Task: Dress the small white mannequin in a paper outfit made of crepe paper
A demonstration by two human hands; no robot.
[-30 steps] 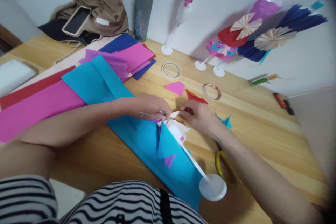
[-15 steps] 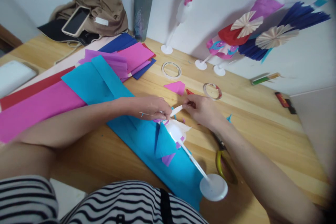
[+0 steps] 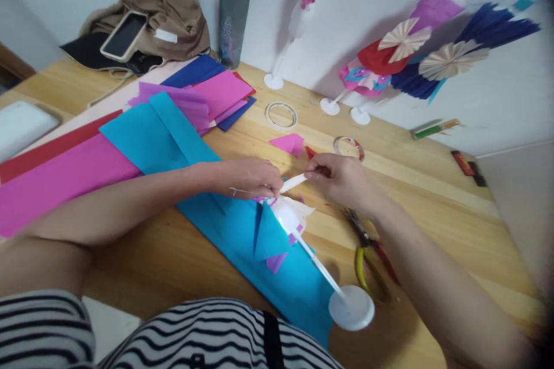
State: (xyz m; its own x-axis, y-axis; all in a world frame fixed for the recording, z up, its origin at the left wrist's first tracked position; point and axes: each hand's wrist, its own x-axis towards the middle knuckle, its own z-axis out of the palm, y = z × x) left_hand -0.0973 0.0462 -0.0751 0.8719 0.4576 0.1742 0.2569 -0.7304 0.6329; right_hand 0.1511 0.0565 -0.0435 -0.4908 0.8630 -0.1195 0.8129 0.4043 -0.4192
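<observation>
My right hand (image 3: 340, 179) pinches one end of a narrow white strip (image 3: 294, 183), which stretches to my left hand (image 3: 262, 177). The fingers of my left hand are closed at the strip's other end, over the upper part of a white stand figure (image 3: 288, 218) dressed in paper. This figure lies tilted toward me, its thin stem running down to a round white base (image 3: 351, 307). A blue paper triangle (image 3: 272, 236) and a purple scrap (image 3: 277, 262) hang from it. Under it lies a large folded blue sheet (image 3: 208, 210). What sits beneath my left fingers is hidden.
Scissors (image 3: 366, 262) with yellow and red handles lie below my right forearm. Two tape rolls, one white (image 3: 281, 116), and a pink scrap (image 3: 288, 144) are beyond my hands. Finished paper figures (image 3: 372, 72) stand along the wall. A phone (image 3: 124, 36), bag and bottle (image 3: 236, 17) are at back left.
My right hand has moved slightly right, showing more of the white strip. More of the scissors shows beside my right forearm. My left hand is almost still.
</observation>
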